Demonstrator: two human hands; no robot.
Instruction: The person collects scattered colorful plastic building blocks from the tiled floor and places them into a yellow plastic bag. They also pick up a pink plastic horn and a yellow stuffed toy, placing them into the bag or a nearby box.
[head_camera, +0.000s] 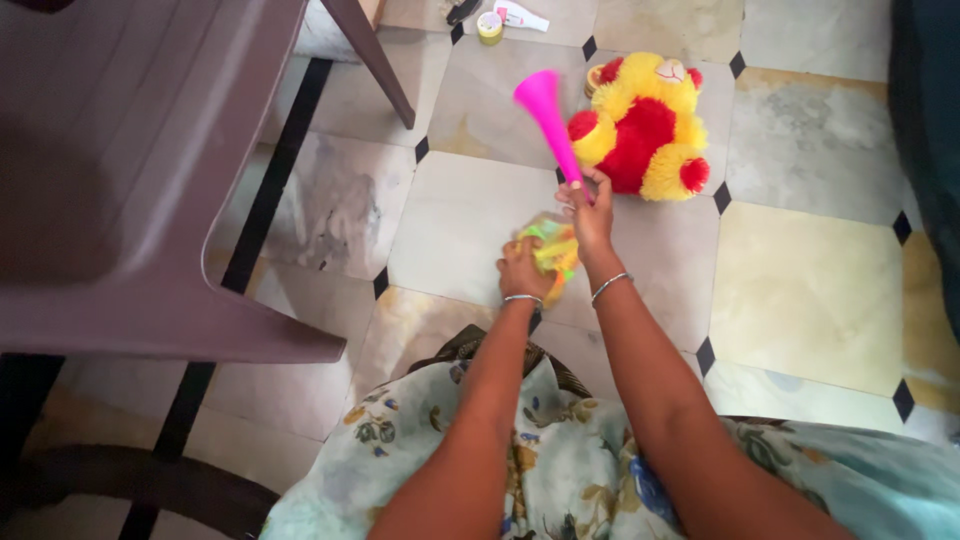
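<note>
A pink toy horn (549, 115) was gripped at its narrow end by the closed fingers of the right hand (590, 215), its bell tilted up over the tiled floor (800, 290). A yellow-green plastic toy (552, 247) was clasped by the left hand (522, 272). A red-and-yellow plush toy (645, 125) lay just beside the horn.

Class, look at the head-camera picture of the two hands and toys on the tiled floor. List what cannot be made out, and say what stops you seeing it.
- Yellow-green toy, head view: blurred and half covered by the left hand; its kind is unclear.
- Pink horn: its narrow end is hidden in the right hand.
- Small items at the top edge: cut off, too small.
- Plush toy: lying face-down or sideways, cannot tell.
</note>
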